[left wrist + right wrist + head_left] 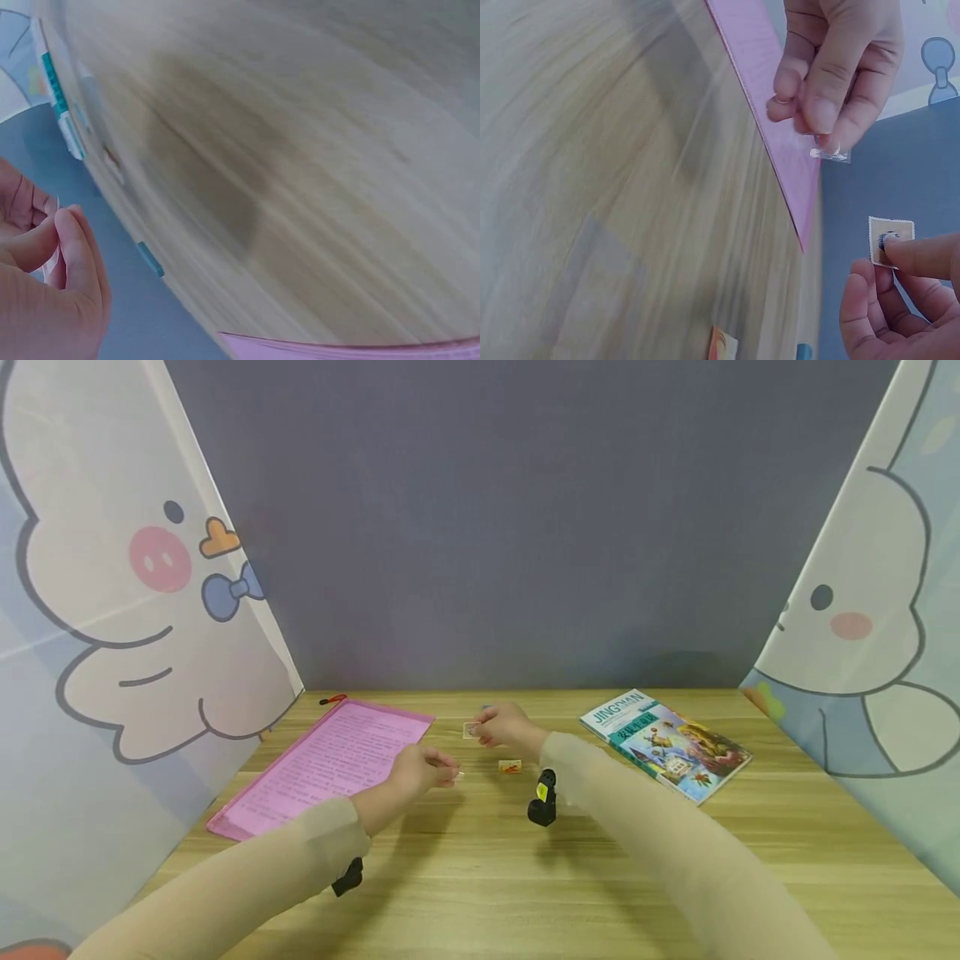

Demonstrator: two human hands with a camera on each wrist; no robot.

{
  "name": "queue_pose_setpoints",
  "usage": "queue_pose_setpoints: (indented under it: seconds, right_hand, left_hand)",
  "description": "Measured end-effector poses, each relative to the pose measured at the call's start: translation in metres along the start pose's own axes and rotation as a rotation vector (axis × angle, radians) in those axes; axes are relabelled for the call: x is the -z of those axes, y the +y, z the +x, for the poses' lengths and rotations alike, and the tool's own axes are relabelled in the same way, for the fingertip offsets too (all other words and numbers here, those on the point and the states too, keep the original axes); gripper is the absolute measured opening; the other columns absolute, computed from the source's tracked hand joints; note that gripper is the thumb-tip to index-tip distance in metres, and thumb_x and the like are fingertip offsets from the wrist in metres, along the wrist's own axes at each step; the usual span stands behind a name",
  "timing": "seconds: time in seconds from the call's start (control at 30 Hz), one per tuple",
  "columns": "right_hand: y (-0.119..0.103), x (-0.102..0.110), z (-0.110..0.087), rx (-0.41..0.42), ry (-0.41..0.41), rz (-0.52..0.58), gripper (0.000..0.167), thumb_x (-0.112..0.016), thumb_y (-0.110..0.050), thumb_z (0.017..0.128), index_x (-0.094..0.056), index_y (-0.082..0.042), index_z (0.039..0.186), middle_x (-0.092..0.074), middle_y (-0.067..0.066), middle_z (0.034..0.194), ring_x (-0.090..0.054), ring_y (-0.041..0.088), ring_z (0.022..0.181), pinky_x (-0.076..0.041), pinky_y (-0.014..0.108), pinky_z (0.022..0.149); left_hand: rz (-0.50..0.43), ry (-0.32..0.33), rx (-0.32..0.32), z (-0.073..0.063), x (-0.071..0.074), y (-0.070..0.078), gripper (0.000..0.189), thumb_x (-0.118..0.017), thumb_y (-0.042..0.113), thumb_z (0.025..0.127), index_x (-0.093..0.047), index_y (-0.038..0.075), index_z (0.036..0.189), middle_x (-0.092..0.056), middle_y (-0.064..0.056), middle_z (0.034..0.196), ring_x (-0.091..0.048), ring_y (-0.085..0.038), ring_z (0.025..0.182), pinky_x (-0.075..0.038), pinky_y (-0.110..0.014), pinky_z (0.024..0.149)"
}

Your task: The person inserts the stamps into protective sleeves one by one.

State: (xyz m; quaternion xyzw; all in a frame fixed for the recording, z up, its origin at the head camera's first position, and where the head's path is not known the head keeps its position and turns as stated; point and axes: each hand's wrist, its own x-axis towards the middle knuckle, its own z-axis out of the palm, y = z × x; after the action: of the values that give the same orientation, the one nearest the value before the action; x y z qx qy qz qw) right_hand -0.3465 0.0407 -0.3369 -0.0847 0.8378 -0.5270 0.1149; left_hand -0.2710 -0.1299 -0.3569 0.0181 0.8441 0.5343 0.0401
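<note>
Between the thumb and fingers of my right hand [512, 727] is a small stamp with a toothed pale edge [881, 229], its brown face showing in the right wrist view. My left hand [415, 774] pinches a small clear plastic piece [838, 156] by its edge. The two hands are apart, the right one farther back over the table. A second stamp [510, 767], cream with orange-red, lies on the wood just below my right hand. Behind that hand, a small teal item [150, 259] is mostly hidden in the head view.
A pink document folder [322, 768] with printed pages lies left, a red and black pen-like item [333, 699] at its far corner. On the right is a colourful magazine [667, 747]. Cartoon-printed panels [135, 568] flank the wooden table [480, 893]; a grey panel [480, 527] stands behind.
</note>
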Motion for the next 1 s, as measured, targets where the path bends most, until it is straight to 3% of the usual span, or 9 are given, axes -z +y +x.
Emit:
queue_pose_setpoints:
  seconds: [0.2, 0.43, 0.6, 0.77, 1.0]
  right_hand:
    - [-0.005, 0.012, -0.010, 0.027, 0.009, -0.023, 0.025, -0.070, -0.011, 0.090, -0.068, 0.000, 0.111, -0.070, 0.013, 0.102, -0.067, 0.019, 0.085, -0.060, 0.036, 0.084]
    - [-0.012, 0.023, -0.025, 0.050, 0.040, 0.044, 0.027, -0.070, -0.010, 0.089, -0.066, 0.000, 0.113, -0.070, 0.014, 0.104, -0.067, 0.028, 0.090, -0.060, 0.031, 0.079]
    - [-0.016, 0.033, -0.037, 0.077, 0.065, 0.057, 0.025, -0.070, -0.010, 0.089, -0.067, 0.002, 0.111, -0.070, 0.015, 0.102, -0.064, 0.015, 0.076, -0.060, 0.029, 0.074]
    - [-0.019, 0.043, -0.049, 0.084, 0.074, 0.049, 0.024, -0.070, -0.015, 0.090, -0.066, 0.000, 0.109, -0.070, 0.011, 0.097, -0.065, 0.018, 0.081, -0.059, 0.031, 0.079]
    - [-0.016, 0.053, -0.059, 0.083, 0.084, 0.070, 0.024, -0.070, -0.019, 0.091, -0.067, -0.001, 0.106, -0.070, 0.007, 0.091, -0.064, 0.013, 0.077, -0.059, 0.030, 0.079]
  left_hand:
    - [0.008, 0.046, 0.020, 0.005, -0.001, 0.008, 0.014, -0.069, 0.006, 0.089, -0.071, -0.001, 0.101, -0.073, -0.013, 0.098, -0.073, -0.024, 0.086, -0.055, -0.046, 0.094]
    - [-0.030, 0.053, 0.001, 0.004, 0.002, 0.025, 0.017, -0.068, 0.008, 0.090, -0.072, 0.003, 0.106, -0.072, -0.011, 0.104, -0.069, -0.025, 0.096, -0.047, -0.055, 0.102]
    - [-0.149, 0.083, -0.014, 0.007, 0.000, 0.032, 0.017, -0.069, 0.005, 0.088, -0.070, -0.001, 0.104, -0.073, -0.014, 0.100, -0.072, -0.024, 0.089, -0.053, -0.045, 0.098]
    - [-0.252, 0.120, -0.028, 0.008, -0.005, 0.040, 0.019, -0.070, 0.003, 0.087, -0.069, -0.005, 0.104, -0.072, -0.016, 0.098, -0.071, -0.013, 0.074, -0.059, -0.032, 0.086]
    - [-0.341, 0.123, -0.065, 0.007, -0.012, 0.050, 0.018, -0.069, 0.003, 0.088, -0.067, -0.008, 0.103, -0.070, -0.019, 0.105, -0.067, -0.008, 0.071, -0.061, -0.029, 0.081]
